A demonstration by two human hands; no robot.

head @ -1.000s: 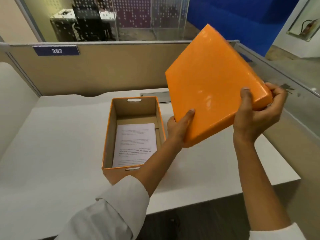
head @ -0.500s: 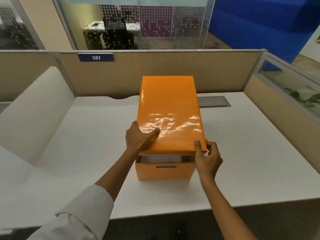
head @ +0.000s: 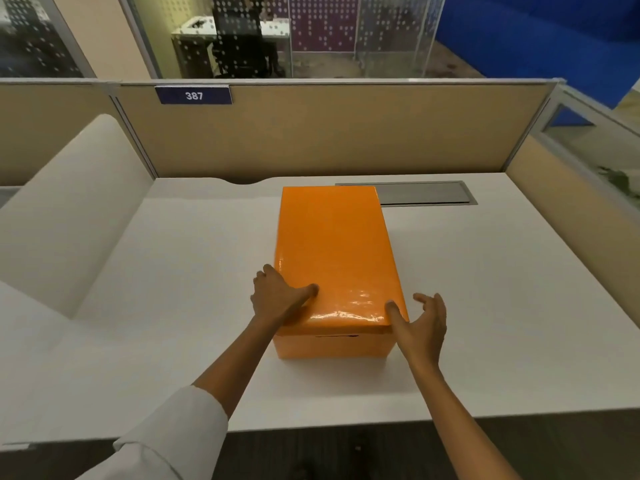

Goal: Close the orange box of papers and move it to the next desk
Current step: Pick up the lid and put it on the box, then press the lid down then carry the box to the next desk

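Note:
The orange box (head: 334,345) stands in the middle of the white desk (head: 502,289), its glossy orange lid (head: 332,251) sitting flat on top so the papers inside are hidden. My left hand (head: 278,297) rests on the lid's near left corner, thumb on top and fingers over the left edge. My right hand (head: 420,323) is at the near right corner with fingers spread; only its thumb touches the lid's edge.
Beige partition walls (head: 329,133) enclose the desk at the back and right, with a "387" label (head: 193,95). A grey cable hatch (head: 422,194) lies behind the box. A white curved divider (head: 69,209) separates the desk on the left.
The lid went from tilted in the air beside the open box to fully seated on it. My right hand has let go and opened; my left still presses the corner.

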